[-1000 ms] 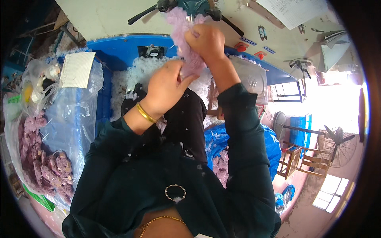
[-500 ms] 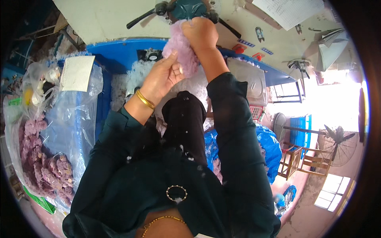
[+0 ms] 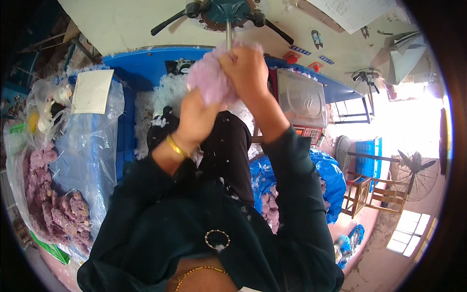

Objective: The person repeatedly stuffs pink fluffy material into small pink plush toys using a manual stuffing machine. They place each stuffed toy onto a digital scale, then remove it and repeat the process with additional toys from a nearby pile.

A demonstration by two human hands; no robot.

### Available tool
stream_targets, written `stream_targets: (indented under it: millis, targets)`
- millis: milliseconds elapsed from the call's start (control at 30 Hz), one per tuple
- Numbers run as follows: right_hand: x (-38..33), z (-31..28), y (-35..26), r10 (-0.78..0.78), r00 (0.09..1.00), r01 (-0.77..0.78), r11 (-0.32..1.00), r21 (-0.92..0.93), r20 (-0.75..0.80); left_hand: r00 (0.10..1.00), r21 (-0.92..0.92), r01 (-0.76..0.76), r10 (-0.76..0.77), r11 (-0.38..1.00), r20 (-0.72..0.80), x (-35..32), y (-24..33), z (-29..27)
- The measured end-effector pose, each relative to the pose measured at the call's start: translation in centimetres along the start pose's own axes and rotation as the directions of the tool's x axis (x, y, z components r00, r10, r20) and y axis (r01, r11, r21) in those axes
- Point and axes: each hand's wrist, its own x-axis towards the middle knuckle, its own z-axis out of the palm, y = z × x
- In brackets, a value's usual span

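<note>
A fluffy mauve plush piece [image 3: 209, 75] hangs between my two hands, at the end of a thin metal tube [image 3: 229, 33]. The tube juts toward me from a dark green machine head [image 3: 226, 10] with black handles. My right hand [image 3: 248, 70] is closed on the plush's upper right side, near the tube. From below, my left hand [image 3: 197, 117] holds its lower end, smeared by motion. Whether the tube's tip sits inside the plush is hidden by fur and fingers.
At left, a clear bag holds several mauve plush pieces [image 3: 70, 211]. White stuffing [image 3: 168, 92] lies in the blue trough [image 3: 146, 58]. A lidded scale [image 3: 301, 100], red buttons [image 3: 292, 58] and small cutters [image 3: 316, 39] are to the right. A blue sack [image 3: 331, 180] stands beside my right arm.
Both hands have come down and toward me with the plush, baring the metal tube. My left hand has turned and now wraps the plush's lower end.
</note>
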Motion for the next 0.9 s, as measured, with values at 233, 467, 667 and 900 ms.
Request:
stream_targets:
  millis: [233,467,667,900]
  targets:
    - [0.0,0.9,0.4,0.003,1.000,-0.002,1.000,0.029,-0.014,0.946,-0.392,0.312,-0.323,0.866,0.040,2.6,0.8,0.5]
    - [2.2,1.3,0.3,0.061,0.998,-0.058,0.993,0.099,-0.029,0.929,-0.361,0.343,-0.370,0.867,-0.004,4.6,-1.1,0.5]
    - [-1.5,1.1,1.1,-0.006,0.998,0.023,0.945,0.327,-0.055,0.911,-0.634,0.410,-0.331,0.656,0.246,-1.0,-1.7,-0.9]
    - [-1.9,1.0,2.5,-0.139,0.989,0.148,0.857,0.493,-0.055,0.823,-0.653,0.569,-0.357,0.501,0.443,0.2,-1.5,-2.0]
